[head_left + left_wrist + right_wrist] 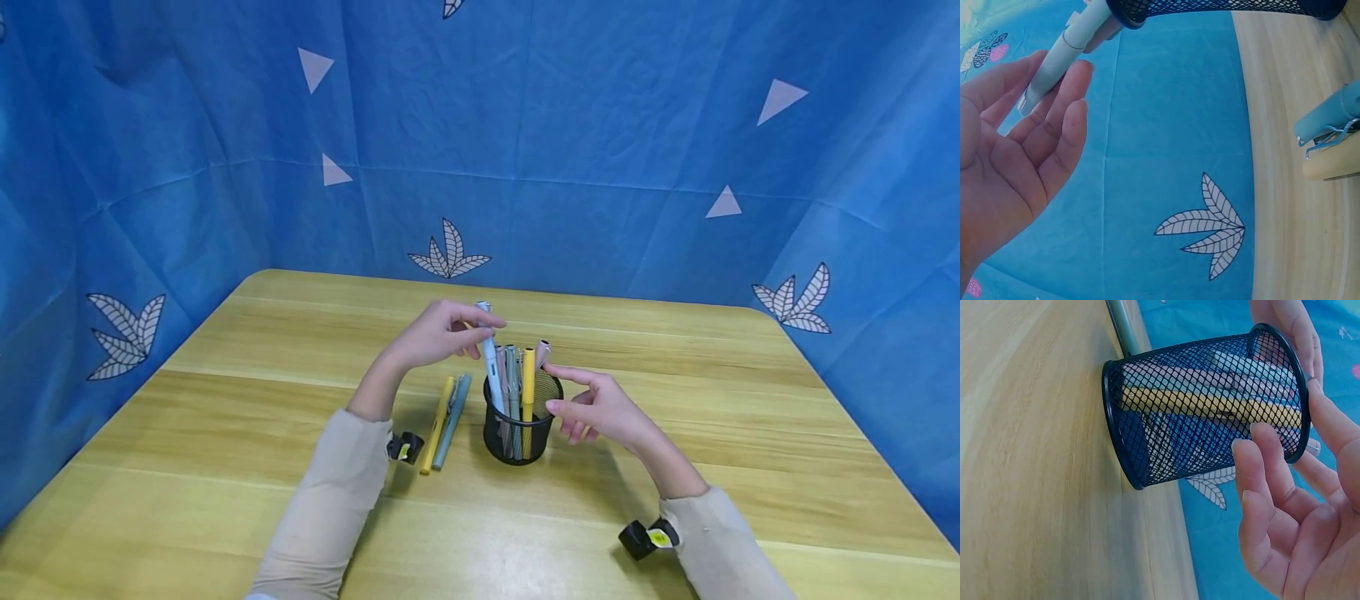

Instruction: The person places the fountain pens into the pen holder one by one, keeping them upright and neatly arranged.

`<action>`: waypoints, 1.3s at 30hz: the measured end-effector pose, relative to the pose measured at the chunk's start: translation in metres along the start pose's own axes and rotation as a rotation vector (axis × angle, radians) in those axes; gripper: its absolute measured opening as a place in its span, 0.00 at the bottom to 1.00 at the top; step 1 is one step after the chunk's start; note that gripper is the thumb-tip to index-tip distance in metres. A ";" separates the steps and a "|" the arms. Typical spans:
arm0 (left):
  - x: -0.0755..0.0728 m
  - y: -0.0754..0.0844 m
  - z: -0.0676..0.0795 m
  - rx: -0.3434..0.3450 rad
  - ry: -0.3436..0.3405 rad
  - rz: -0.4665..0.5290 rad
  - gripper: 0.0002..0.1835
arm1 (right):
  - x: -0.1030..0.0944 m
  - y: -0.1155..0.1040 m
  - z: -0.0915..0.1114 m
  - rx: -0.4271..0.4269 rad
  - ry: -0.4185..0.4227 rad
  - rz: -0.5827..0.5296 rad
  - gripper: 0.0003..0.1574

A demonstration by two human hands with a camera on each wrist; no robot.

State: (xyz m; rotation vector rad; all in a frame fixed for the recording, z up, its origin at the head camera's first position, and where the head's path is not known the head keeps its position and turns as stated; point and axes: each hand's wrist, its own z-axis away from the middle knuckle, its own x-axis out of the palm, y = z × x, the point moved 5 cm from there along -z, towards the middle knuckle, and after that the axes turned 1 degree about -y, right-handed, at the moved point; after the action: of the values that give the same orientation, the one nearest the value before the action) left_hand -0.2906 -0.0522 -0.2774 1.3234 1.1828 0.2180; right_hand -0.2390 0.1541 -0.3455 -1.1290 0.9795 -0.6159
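Note:
A light blue capped pen (492,367) leans at the left side of a black mesh pen holder (523,446), its lower end inside. Near its top, my left hand (442,335) pinches the pen between thumb and fingers. In the left wrist view the same pen (1063,59) slants past the fingertips. My right hand (600,407) touches the holder's right rim with thumb and forefinger apart; its other fingers bend loosely beside the mesh. Inside the holder stand a yellow pen (528,375), a grey-green pen (513,375) and pinkish pens, one tilted right (542,353).
Left of the holder, a yellow pen (438,425) and a teal pen (453,423) lie side by side on the wooden table (225,450). A blue patterned cloth (525,125) hangs behind the table. Each wrist carries a small black camera.

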 end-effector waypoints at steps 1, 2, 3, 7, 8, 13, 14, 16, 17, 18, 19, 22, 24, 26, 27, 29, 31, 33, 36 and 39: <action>0.000 0.001 0.000 0.001 -0.002 0.000 0.14 | 0.000 0.000 0.000 0.000 0.000 0.001 0.39; 0.000 0.001 0.000 -0.001 0.000 -0.002 0.14 | 0.000 0.000 0.000 0.001 0.000 0.002 0.39; 0.000 0.002 0.000 -0.002 0.001 -0.005 0.14 | 0.000 0.000 0.000 0.002 0.000 0.002 0.39; 0.000 0.002 0.001 -0.010 0.014 -0.027 0.14 | 0.000 0.000 0.001 0.002 0.000 -0.001 0.39; 0.000 0.002 0.001 -0.014 0.016 -0.031 0.14 | 0.000 0.000 0.001 0.002 0.000 -0.003 0.39; 0.000 0.001 0.002 -0.026 0.008 -0.038 0.14 | 0.000 0.000 0.000 -0.006 -0.001 -0.003 0.39; 0.000 0.001 0.002 -0.024 0.007 -0.040 0.14 | 0.000 0.000 0.000 -0.007 -0.001 -0.003 0.39; -0.001 0.001 0.002 -0.025 0.012 -0.045 0.14 | 0.000 0.000 0.001 -0.009 0.000 -0.003 0.39; -0.002 0.001 0.002 -0.025 0.017 -0.047 0.14 | 0.000 0.000 0.001 -0.009 0.000 -0.004 0.39; -0.002 0.001 0.002 -0.026 0.021 -0.050 0.14 | 0.000 0.000 0.000 -0.009 0.002 -0.004 0.39; -0.002 0.001 0.002 -0.028 0.024 -0.054 0.14 | 0.000 0.000 0.000 -0.008 0.002 -0.006 0.39; -0.003 0.000 0.002 -0.028 0.028 -0.065 0.15 | 0.000 -0.001 0.001 -0.007 0.004 -0.008 0.39; -0.002 0.000 0.003 -0.026 0.024 -0.075 0.15 | 0.000 0.000 0.001 -0.005 0.003 -0.010 0.39; -0.002 0.000 0.003 -0.021 0.019 -0.083 0.15 | 0.000 0.000 0.001 -0.005 0.001 -0.011 0.39; -0.002 0.000 0.003 -0.020 0.016 -0.086 0.15 | 0.000 0.000 0.001 -0.005 0.000 -0.011 0.39; -0.001 0.000 0.004 -0.019 0.012 -0.087 0.15 | 0.000 0.000 0.001 -0.005 -0.002 -0.012 0.39; 0.000 0.000 0.004 -0.013 0.008 -0.086 0.15 | 0.001 0.000 0.001 -0.005 -0.002 -0.012 0.39; 0.001 0.001 0.004 -0.013 0.007 -0.081 0.15 | 0.000 0.000 0.001 -0.006 -0.002 -0.011 0.39; 0.002 0.000 0.003 -0.013 0.005 -0.075 0.15 | 0.000 0.001 0.000 -0.009 -0.003 -0.013 0.39; 0.003 0.000 0.002 -0.018 -0.002 -0.063 0.15 | 0.000 0.001 0.000 -0.009 -0.004 -0.020 0.39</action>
State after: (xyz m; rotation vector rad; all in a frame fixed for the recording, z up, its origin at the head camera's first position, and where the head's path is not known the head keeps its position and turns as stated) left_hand -0.2873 -0.0514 -0.2791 1.2678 1.2167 0.1816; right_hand -0.2389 0.1544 -0.3467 -1.1485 0.9690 -0.6256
